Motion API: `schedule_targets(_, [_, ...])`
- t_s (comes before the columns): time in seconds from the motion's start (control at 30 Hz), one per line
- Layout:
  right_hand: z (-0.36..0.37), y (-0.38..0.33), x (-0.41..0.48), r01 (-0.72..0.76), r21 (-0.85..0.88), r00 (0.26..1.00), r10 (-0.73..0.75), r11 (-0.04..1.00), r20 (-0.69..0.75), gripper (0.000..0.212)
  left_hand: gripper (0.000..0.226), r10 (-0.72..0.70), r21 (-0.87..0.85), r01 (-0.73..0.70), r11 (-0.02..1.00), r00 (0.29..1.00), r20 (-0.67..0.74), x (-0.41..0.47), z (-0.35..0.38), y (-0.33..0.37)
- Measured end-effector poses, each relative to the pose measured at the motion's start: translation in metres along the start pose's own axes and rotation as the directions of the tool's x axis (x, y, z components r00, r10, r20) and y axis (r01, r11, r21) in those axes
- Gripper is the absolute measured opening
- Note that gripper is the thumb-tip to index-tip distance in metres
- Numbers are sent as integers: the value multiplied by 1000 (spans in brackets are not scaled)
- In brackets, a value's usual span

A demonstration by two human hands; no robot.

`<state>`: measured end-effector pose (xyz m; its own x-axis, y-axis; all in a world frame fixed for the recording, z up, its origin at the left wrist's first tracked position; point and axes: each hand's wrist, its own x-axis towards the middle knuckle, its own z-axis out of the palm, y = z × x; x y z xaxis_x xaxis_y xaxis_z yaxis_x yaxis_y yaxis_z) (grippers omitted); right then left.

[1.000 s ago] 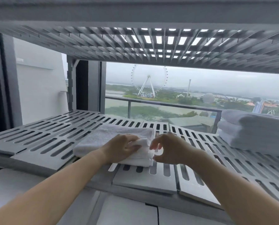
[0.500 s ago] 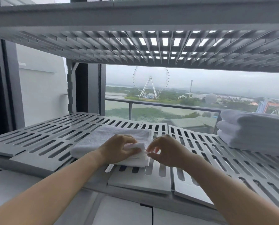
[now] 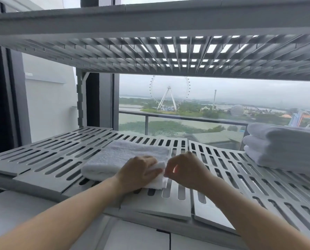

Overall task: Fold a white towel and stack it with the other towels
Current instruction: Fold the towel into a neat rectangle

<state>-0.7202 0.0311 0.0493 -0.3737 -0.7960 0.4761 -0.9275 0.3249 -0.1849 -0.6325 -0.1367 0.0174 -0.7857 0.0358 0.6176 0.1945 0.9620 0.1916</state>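
Observation:
A folded white towel [image 3: 125,157] lies flat on the slotted grey shelf [image 3: 47,159], a little left of centre. My left hand [image 3: 138,173] rests on its near right corner and grips the folded edge. My right hand [image 3: 185,171] is just to the right of that corner, thumb and fingertips pinched at the towel's edge. A stack of folded white towels [image 3: 284,147] sits at the shelf's far right, well apart from both hands.
Another slotted shelf [image 3: 168,56] hangs low overhead. A grey upright post [image 3: 80,100] stands at the back left. Behind the shelf is a window with a balcony rail [image 3: 177,117]. Bare shelf lies between the towel and the stack.
My hands stay at the towel's near right corner. My right fingertips have closed in onto the towel's edge. The view has tilted slightly upward.

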Motion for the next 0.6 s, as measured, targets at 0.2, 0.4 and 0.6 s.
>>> schedule_targets(0.2, [6, 5, 5, -80, 3, 995, 79, 997, 64, 16, 32, 57, -24, -56, 998, 998, 23, -5, -2, 2])
schedule_targets(0.4, [-12, 7, 17, -89, 16, 966, 83, 996, 243, 14, 43, 82, -62, -76, 995, 990, 114, -6, -8, -10])
schedule_targets(0.6, [-27, -26, 52, -24, -54, 989, 31, 998, 145, 21, 35, -82, -40, 85, 996, 994, 76, -1, -48, -57])
